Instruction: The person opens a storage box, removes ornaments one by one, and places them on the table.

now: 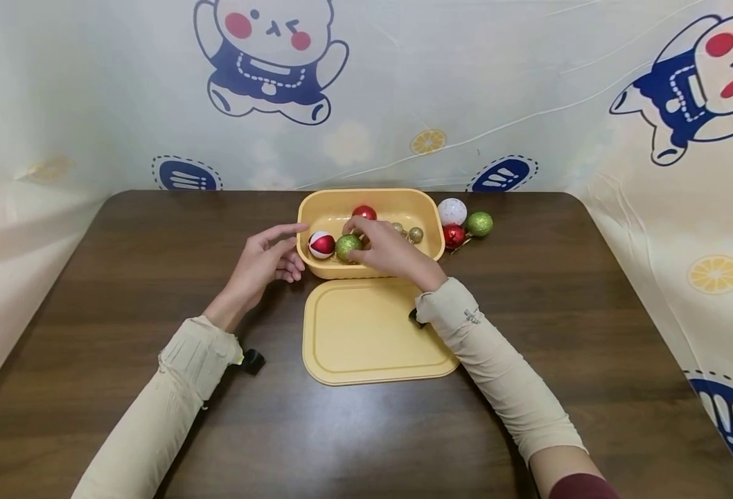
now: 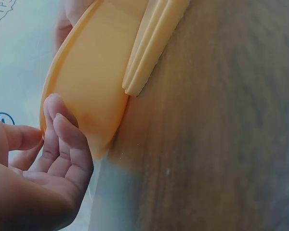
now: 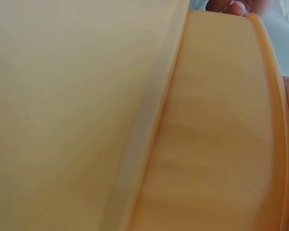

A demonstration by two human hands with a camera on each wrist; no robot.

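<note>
A yellow plastic box (image 1: 373,198) stands near the table's far edge. Inside it, my right hand (image 1: 386,246) pinches a green glitter ball ornament (image 1: 348,247) between thumb and fingers. Close by in the box lie a red-and-white ball (image 1: 321,244), a red ball (image 1: 364,212) and small gold balls (image 1: 415,235). At the box's left end is my left hand (image 1: 271,258), its fingers loosely bent and one fingertip at the rim. The left wrist view shows that hand (image 2: 58,159) beside the outer wall. Box and lid hide the right hand's grip in the right wrist view.
A yellow lid (image 1: 379,333) lies flat in front of the box, under the right forearm. Right of the box sit a white speckled ball (image 1: 452,211), a red ball (image 1: 454,236) and a green glitter ball (image 1: 480,224). A printed curtain (image 1: 379,90) hangs behind the table.
</note>
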